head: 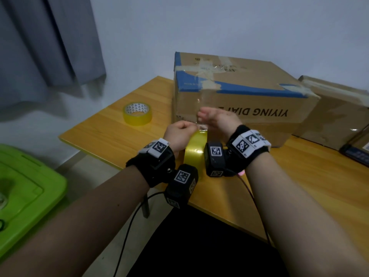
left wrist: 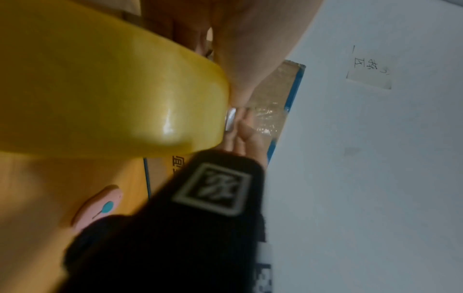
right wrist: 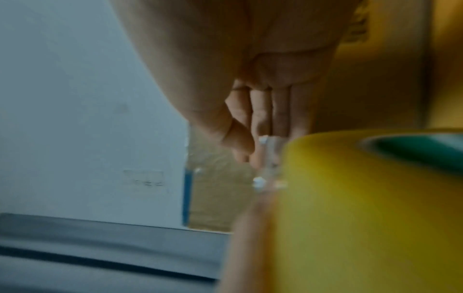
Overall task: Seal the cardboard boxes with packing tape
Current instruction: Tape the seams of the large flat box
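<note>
- the tape roll in hand is yellowish, held on edge over the near table edge, just at 6 o'clock of the big cardboard box.
- the left hand is curled, its fingertips pinching the loose clear tape end at the top of the roll; how the roll itself is held is hidden.
- the right hand sits knuckles up, fingers bent down onto the same tape end against the box front; i cannot tell if it pinches.
- two tape rolls: the second roll lies flat at 10 o'clock, well apart.
- two boxes: the smaller box sits at 3 o'clock, touching the big one.
- the big box reads "yiying dia…" upside down, with blue bands and old tape.
- wooden table; green bin lid at 8 o'clock.
</note>
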